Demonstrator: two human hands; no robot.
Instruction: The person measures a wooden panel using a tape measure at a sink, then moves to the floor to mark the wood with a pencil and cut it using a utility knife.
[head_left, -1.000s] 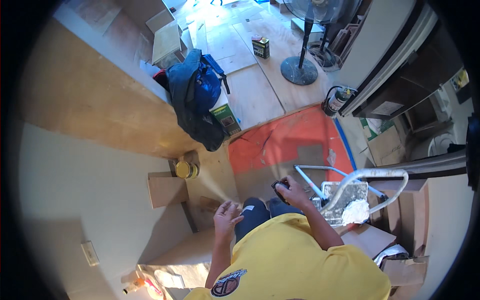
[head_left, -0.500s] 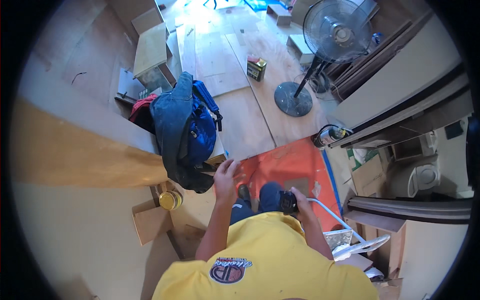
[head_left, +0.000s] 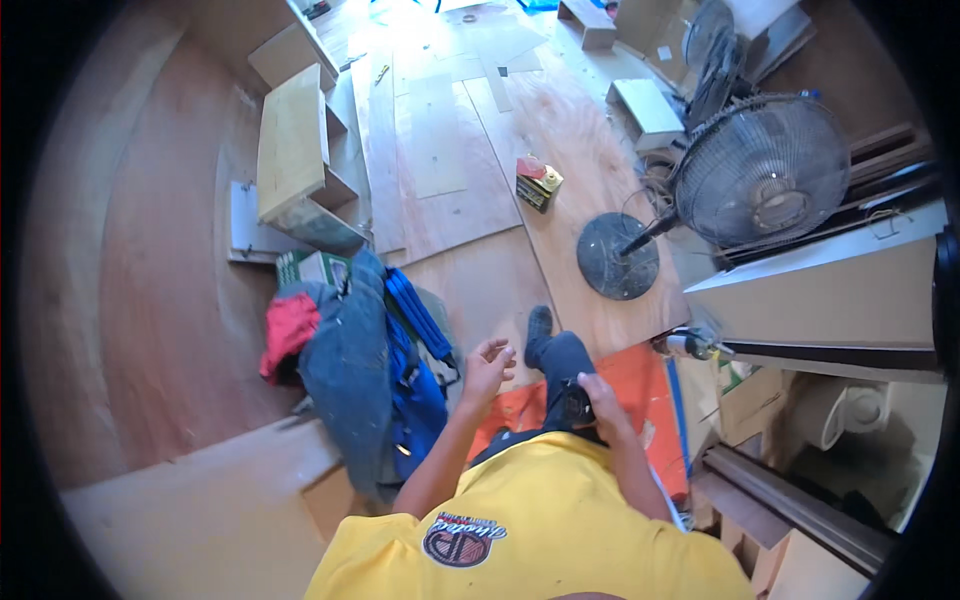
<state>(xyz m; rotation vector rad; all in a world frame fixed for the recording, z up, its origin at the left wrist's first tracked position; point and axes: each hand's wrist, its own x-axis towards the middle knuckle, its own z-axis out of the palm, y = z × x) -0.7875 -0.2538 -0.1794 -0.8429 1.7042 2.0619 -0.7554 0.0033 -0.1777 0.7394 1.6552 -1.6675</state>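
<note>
Since it's small, black gadget (head_left: pixel 576 404): gripped in right hand (head_left: pixel 604 402)
Left hand (head_left: pixel 487 372): empty, loosely open
Fan (head_left: pixel 765 190): on plywood (head_left: pixel 590 150), near right edge, outta the way I guess

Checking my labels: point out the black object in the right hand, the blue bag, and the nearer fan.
Black object (head_left: pixel 577 402): head view, middle of its dark surface.
Blue bag (head_left: pixel 416 408): head view, its side.
Nearer fan (head_left: pixel 764 178): head view, its wire cage.
</note>
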